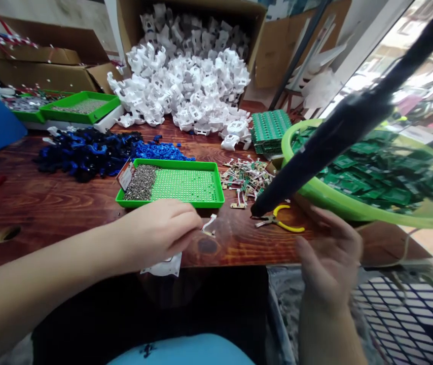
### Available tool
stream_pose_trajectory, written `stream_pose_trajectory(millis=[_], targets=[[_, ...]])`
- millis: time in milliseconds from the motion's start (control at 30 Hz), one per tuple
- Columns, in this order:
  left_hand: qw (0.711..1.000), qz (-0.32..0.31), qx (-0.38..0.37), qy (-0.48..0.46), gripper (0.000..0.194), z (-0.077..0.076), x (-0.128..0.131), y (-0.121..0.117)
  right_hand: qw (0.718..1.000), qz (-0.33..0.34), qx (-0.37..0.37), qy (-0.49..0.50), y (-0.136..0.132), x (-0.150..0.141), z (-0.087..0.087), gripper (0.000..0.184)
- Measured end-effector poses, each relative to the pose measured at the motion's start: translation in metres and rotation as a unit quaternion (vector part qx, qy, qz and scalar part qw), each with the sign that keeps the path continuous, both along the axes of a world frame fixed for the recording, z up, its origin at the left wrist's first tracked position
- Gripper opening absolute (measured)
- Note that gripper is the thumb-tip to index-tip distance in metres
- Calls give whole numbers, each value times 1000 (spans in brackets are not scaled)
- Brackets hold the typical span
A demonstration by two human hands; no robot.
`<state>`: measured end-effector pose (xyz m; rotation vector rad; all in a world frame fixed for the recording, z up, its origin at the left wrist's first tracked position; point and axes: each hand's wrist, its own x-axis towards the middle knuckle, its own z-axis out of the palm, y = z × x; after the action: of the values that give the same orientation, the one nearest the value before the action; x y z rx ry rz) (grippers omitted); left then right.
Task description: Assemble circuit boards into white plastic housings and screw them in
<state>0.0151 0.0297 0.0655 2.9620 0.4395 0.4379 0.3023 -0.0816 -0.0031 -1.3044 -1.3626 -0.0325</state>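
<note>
My left hand (171,228) is closed in a pinch near the table's front edge. From its fingertips juts a small circuit board with a white wire lead (211,223); the grip itself is partly hidden. Below that hand lies a white plastic part (167,265), overhanging the edge. My right hand (330,258), blurred by motion, is open, thumb and fingers apart, beside the green basket. Yellow-handled cutters (287,223) rest on the wood to its left. A black electric screwdriver (308,157) hangs at a slant above them.
A green tray (171,204) of screws stands ahead. Blue and black parts (87,152), white housings (186,86) and small wired boards (249,177) are heaped around it. Stacked green boards (272,129) stand behind; a light green basket (353,205) bounds the right.
</note>
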Motion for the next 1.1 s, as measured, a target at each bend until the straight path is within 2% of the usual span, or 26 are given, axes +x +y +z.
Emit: stream_pose_trajectory(millis=[33, 67, 133, 200, 300, 433, 667, 867, 1100], targets=[[999, 8, -32, -12, 18, -4, -8, -12, 999, -6, 49, 21, -10, -14, -2, 42], [997, 15, -67, -24, 15, -8, -14, -23, 998, 25, 50, 12, -19, -29, -3, 39], [991, 30, -126, -44, 14, -17, -22, -44, 987, 151, -14, -54, -27, -59, -1, 44], [985, 37, -161, -58, 15, -25, -27, -62, 956, 267, -68, -97, -26, -84, 3, 51], [976, 51, -185, -99, 21, -31, -32, -79, 934, 342, -50, -91, -16, -105, 5, 44], [966, 63, -196, -153, 24, -33, -39, -88, 922, 381, -39, -54, -10, -115, 0, 35], [964, 59, -185, -180, 26, -41, -47, -90, 920, 385, -78, -10, -15, -120, -7, 26], [966, 46, -148, -206, 27, -52, -55, -89, 918, 393, -54, 9, -14, -120, -7, 25], [973, 68, -98, -198, 26, -52, -63, -95, 907, 416, -58, 20, -13, -124, -9, 23]])
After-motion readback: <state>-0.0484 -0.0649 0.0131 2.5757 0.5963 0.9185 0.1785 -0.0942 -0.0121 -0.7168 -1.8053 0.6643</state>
